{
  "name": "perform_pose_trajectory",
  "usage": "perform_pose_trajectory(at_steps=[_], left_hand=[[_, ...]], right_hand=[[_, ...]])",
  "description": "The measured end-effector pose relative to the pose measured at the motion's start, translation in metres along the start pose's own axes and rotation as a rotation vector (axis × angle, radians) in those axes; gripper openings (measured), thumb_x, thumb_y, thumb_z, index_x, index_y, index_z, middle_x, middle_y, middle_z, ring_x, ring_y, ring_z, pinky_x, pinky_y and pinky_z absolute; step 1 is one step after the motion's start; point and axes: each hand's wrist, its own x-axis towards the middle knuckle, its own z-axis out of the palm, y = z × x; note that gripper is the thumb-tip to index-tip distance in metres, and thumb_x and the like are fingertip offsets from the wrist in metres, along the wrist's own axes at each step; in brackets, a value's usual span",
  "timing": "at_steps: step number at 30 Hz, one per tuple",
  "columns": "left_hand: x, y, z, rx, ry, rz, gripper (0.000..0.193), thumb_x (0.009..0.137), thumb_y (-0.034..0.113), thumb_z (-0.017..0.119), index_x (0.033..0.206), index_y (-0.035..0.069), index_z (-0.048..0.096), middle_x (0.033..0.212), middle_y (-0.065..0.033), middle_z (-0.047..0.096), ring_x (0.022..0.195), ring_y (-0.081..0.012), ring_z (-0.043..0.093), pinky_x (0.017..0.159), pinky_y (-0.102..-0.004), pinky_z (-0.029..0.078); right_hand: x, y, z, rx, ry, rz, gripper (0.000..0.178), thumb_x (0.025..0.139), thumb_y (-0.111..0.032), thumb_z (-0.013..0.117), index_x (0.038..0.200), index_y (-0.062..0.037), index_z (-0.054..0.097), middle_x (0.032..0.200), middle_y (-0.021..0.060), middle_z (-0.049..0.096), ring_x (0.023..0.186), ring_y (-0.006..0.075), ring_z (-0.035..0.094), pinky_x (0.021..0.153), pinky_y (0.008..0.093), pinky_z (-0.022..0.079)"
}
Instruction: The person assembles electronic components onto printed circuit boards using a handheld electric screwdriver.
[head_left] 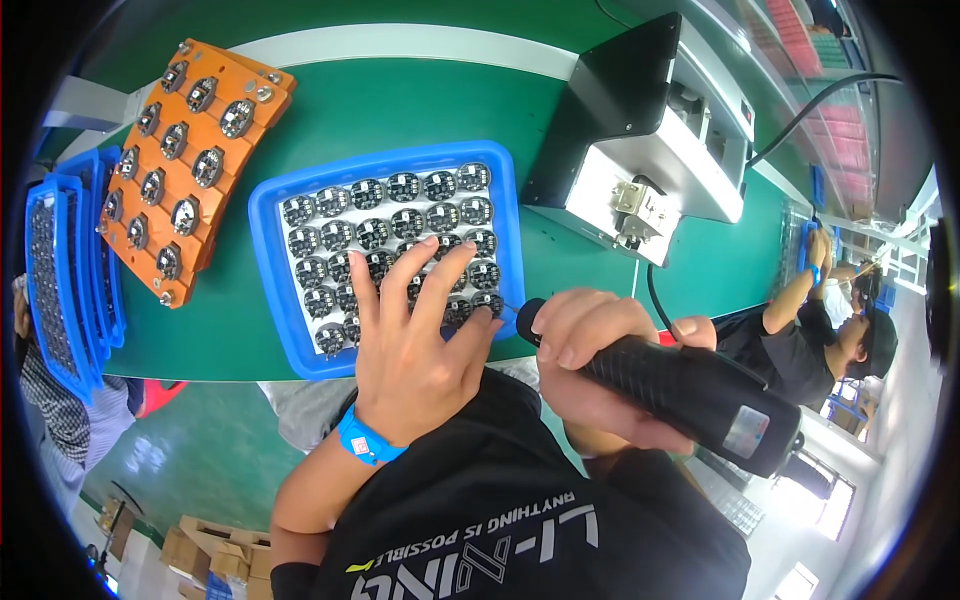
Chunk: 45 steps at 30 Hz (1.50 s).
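Small round black circuit boards (367, 193) sit in rows on a white insert inside a shallow blue tray (285, 320). Over the tray's near part lies my left hand (415, 345), a blue band at its wrist. Its fingers are spread and touch several boards, and it hides those below it. The thumb rests by a board (487, 303) at the near right corner. My right hand (610, 340) is wrapped round a black electric screwdriver (690, 395), held tilted. Its thin bit points left at that corner board; whether it touches a screw is too small to tell.
An orange fixture plate (228, 78) holding more round boards stands at the left. Beyond it are stacked blue trays (75, 350). A black and white machine (625, 130) with a cable stands at the back right of the green table (410, 100). Another person (815, 335) works farther right.
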Motion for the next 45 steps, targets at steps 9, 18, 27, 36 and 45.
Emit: perform_pose_trajectory(at_steps=[9,18,27,36,45], left_hand=[[-0.001,-0.002,0.000,-0.004,-0.004,0.007,0.011,0.071,0.014,0.077,0.081,0.011,0.075,0.133,-0.0095,0.056,0.125,-0.0360,0.047,0.108,-0.0700,0.019],[-0.002,-0.004,0.003,0.029,-0.013,0.001,0.009,0.068,0.013,0.074,0.077,0.014,0.074,0.134,-0.0067,0.055,0.127,-0.0339,0.046,0.109,-0.0702,0.018],[0.000,0.000,0.003,0.062,-0.008,-0.001,0.005,0.069,0.014,0.074,0.074,0.015,0.072,0.135,-0.0062,0.055,0.128,-0.0343,0.045,0.109,-0.0714,0.014],[0.004,0.006,0.003,0.061,-0.003,0.049,0.006,0.074,0.018,0.076,0.077,0.014,0.073,0.132,-0.0096,0.055,0.126,-0.0356,0.046,0.107,-0.0718,0.016],[0.002,0.010,0.007,0.087,0.062,0.037,0.008,0.071,0.014,0.078,0.078,0.014,0.074,0.128,-0.0088,0.059,0.124,-0.0342,0.050,0.110,-0.0689,0.017]], right_hand=[[-0.004,0.007,-0.007,-0.058,-0.124,-0.023,0.083,0.080,-0.060,0.070,0.138,-0.0122,0.033,0.090,0.0218,0.063,0.072,0.0336,0.062,0.070,0.0494,0.051],[0.004,0.010,-0.009,-0.134,-0.162,0.215,0.070,0.083,-0.061,0.056,0.131,-0.0160,0.031,0.082,0.0165,0.058,0.062,0.0265,0.056,0.061,0.0382,0.049],[0.004,0.019,-0.011,-0.135,-0.140,0.184,0.085,0.080,-0.075,0.054,0.131,-0.0142,0.025,0.074,0.0121,0.056,0.058,0.0231,0.054,0.058,0.0362,0.047],[0.039,-0.013,-0.013,-0.040,-0.002,-0.019,0.085,0.089,-0.074,0.045,0.144,-0.0118,0.028,0.082,0.0184,0.062,0.068,0.0265,0.061,0.068,0.0409,0.050],[0.105,-0.054,-0.038,-0.338,0.291,-0.315,0.095,0.081,-0.089,0.028,0.137,-0.0130,0.036,0.059,0.0070,0.047,0.044,0.0188,0.045,0.047,0.0356,0.041]])
